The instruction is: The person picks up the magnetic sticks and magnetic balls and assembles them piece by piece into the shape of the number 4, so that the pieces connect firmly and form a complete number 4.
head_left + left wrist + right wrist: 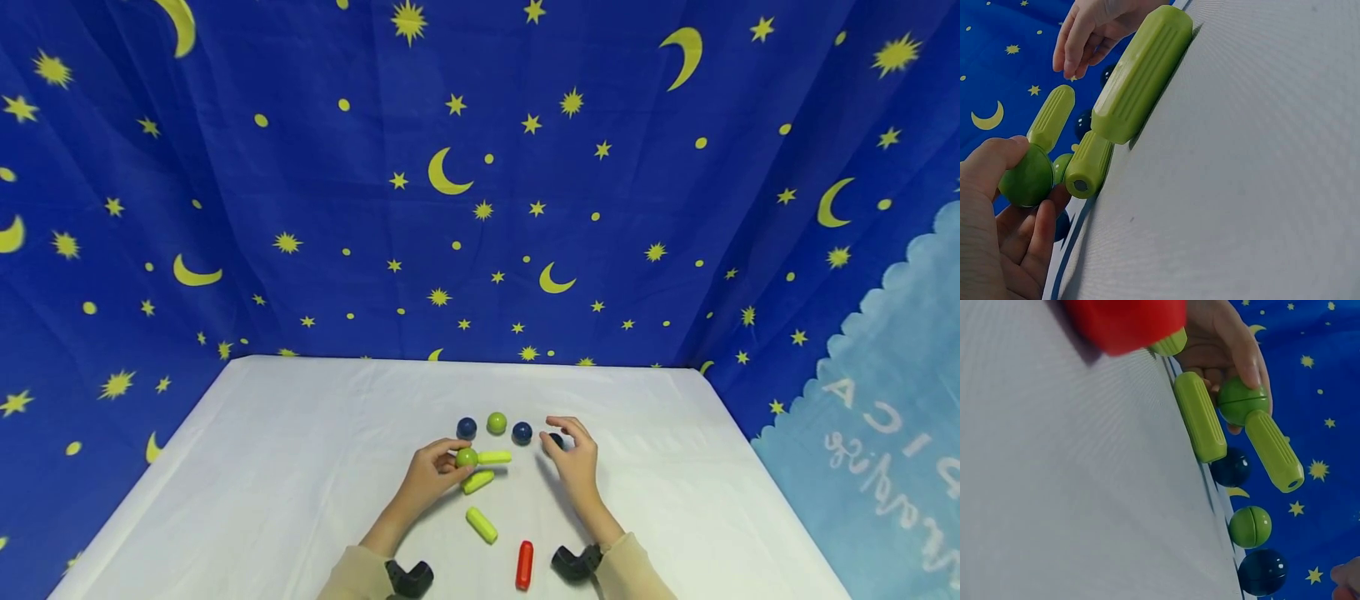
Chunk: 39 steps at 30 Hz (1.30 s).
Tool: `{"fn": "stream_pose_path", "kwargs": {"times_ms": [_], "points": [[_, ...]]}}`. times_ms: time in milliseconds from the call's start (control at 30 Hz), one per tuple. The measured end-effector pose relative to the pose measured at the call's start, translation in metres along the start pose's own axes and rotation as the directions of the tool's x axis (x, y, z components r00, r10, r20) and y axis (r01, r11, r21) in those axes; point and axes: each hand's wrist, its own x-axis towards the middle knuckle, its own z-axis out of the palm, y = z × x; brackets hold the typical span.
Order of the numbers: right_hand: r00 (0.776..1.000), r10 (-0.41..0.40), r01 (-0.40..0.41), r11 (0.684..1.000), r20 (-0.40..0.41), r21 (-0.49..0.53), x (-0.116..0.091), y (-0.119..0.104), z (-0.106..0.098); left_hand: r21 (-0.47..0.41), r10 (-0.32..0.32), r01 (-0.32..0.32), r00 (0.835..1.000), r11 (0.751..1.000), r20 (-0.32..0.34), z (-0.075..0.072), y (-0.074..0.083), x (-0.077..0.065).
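Between thumb and fingers, my left hand (435, 471) pinches a green ball (467, 457). A yellow-green ridged rod (495, 457) sticks out from that ball toward the right, joined to it and raised off the table. My right hand (576, 462) has its thumb and fingers apart, beside a dark blue ball (556, 439) partly hidden by the thumb. In the left wrist view nothing sits in the right hand's fingers (1079, 47). Under the held rod lies a second yellow-green rod (478, 482), and a third rod (482, 526) rests nearer the front.
Behind the hands stand a dark blue ball (467, 428), a green ball (497, 423) and another dark blue ball (522, 432). A red rod (525, 565) lies near the front of the white table (300, 467). Blue star-patterned cloth (495, 225) hangs behind the table.
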Motion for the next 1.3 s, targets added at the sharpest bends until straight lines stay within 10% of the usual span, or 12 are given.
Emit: {"fn": "stream_pose_path", "kwargs": {"times_ms": [1300], "points": [[0.945, 0.316, -0.307, 0.946, 0.084, -0.109, -0.007, 0.052, 0.006, 0.026, 0.014, -0.014, 1.000, 1.000, -0.008, 0.000, 0.002, 0.000]]}}
